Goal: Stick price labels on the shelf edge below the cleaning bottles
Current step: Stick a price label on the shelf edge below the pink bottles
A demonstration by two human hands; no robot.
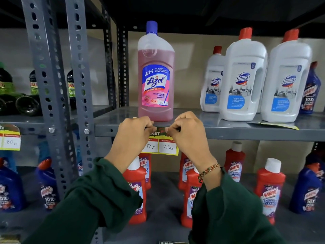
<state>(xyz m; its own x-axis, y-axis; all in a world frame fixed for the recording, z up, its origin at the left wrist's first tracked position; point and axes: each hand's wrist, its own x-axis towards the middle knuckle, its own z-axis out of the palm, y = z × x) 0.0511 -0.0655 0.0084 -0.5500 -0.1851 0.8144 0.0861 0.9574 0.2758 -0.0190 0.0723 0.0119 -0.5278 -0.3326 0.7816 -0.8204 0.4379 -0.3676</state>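
A pink Lizol bottle (155,74) with a blue cap stands upright on the grey metal shelf (237,132). Right below it a yellow price label (162,147), with two white boxes reading 50 Rs and 75 Rs, hangs against the shelf's front edge. My left hand (135,132) pinches the label's top left and my right hand (188,132) pinches its top right, both pressed to the shelf edge. The label's upper part is mostly hidden behind my fingers. Three white Domex bottles (243,76) with red caps stand to the right on the same shelf.
Another yellow label (274,125) lies flat on the shelf in front of the Domex bottles. A label reading 80 (10,140) hangs on the left rack's edge. Red (270,187) and blue Harpic bottles (47,187) fill the lower shelf. Perforated grey uprights (77,85) stand at the left.
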